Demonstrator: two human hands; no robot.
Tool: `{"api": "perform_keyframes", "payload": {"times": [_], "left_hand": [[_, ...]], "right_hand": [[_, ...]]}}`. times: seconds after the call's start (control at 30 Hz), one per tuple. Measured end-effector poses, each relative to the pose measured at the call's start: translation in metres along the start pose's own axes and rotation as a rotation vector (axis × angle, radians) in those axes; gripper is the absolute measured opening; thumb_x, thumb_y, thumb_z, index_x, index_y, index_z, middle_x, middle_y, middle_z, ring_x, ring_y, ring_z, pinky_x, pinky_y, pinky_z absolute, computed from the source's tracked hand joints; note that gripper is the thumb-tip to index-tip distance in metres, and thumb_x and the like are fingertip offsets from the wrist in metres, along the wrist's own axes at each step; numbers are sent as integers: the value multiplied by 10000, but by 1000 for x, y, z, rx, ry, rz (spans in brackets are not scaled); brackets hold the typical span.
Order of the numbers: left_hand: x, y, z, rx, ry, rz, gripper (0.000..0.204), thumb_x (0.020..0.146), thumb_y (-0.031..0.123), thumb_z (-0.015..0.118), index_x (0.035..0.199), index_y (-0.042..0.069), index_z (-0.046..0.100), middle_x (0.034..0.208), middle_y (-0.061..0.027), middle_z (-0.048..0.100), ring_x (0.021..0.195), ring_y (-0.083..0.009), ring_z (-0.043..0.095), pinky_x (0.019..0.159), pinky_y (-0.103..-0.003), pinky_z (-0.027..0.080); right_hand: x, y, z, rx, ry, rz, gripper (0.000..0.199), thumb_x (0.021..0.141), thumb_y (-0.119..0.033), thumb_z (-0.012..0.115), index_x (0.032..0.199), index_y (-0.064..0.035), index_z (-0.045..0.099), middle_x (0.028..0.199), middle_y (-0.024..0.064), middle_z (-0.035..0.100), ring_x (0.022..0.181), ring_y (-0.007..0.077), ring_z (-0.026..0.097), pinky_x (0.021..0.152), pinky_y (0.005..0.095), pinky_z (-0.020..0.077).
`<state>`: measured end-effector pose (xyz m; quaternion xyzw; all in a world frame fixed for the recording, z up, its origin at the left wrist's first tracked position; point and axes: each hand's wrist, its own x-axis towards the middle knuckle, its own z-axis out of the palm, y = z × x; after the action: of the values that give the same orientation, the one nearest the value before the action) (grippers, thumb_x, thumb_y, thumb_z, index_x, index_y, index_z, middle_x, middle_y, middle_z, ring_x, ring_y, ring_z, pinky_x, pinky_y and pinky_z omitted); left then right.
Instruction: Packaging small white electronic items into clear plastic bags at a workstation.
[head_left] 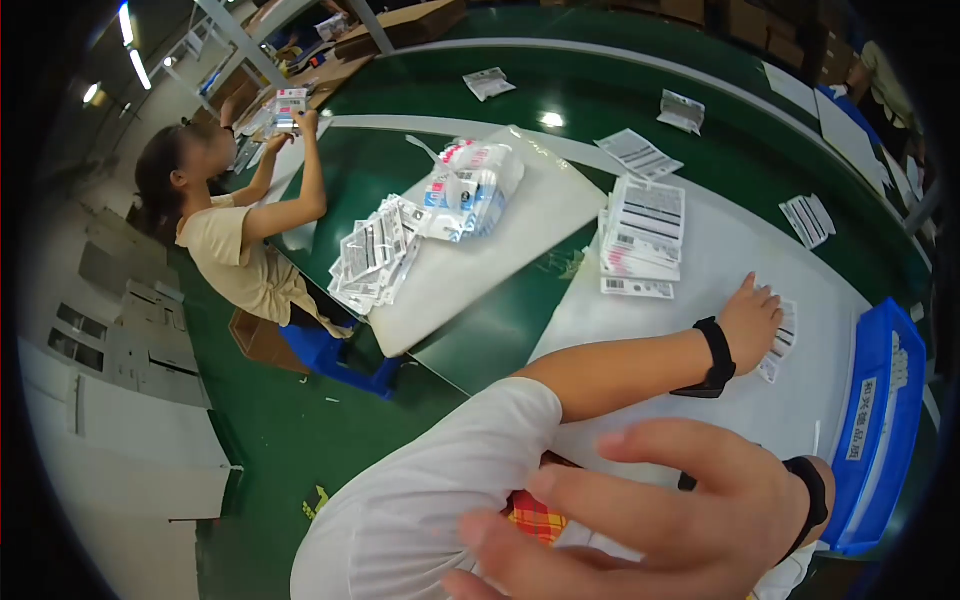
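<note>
My left hand (752,322), with a black watch on its wrist, reaches across to the right side of the white worktop. Its fingers are stretched out and lie at a white printed packet (785,342), which the hand partly covers. Close to the camera, my right hand (670,510) is raised with its fingers apart, a black band round the wrist and nothing in its grasp. Beyond my left forearm stands a stack of white printed packets (643,225). Another white packet (640,155) lies at the far end of that stack.
A blue bin (875,430) stands at the right edge. Loose packets (682,111) lie on the green conveyor belt (590,90). Left of me are a spread pile of packets (375,250) and a clear bag of packets (475,190). A seated co-worker (240,225) holds a packet.
</note>
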<state>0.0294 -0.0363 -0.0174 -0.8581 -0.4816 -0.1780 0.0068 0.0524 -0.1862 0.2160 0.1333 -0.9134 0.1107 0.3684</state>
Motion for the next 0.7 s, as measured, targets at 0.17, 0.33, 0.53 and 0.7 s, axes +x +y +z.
{"api": "perform_keyframes", "payload": {"times": [0.17,0.33,0.53,0.7], "left_hand": [[-1,-8,-9,-206,-148,34,387,906,273,528,1224,65,597,1287,-97,559,1188,-289,508,1013,-490,373],[-3,-40,9,-339,34,192,352,831,83,575,1175,97,644,1211,-88,595,1144,-292,524,945,-398,447],[9,-33,0,-424,-10,127,394,720,-30,576,1081,93,678,1204,-80,602,1137,-295,516,938,-389,441],[-2,-49,12,-346,156,200,374,747,-18,553,1087,81,670,1254,-92,592,1199,-289,495,974,-388,416]], "right_hand": [[-22,-14,-1,-170,65,-10,388,823,-180,561,1206,-177,621,1263,-9,569,953,159,558,825,281,465],[-54,29,-11,-607,58,-530,436,891,-186,520,1320,-234,579,1312,-89,571,1155,93,535,886,282,465],[-160,-47,-17,-997,541,301,273,803,-123,620,1051,-11,628,1031,189,608,893,322,571,754,407,498],[-195,67,0,-332,-8,1117,250,760,37,587,1009,21,596,1010,198,599,928,353,581,838,362,467]]}}
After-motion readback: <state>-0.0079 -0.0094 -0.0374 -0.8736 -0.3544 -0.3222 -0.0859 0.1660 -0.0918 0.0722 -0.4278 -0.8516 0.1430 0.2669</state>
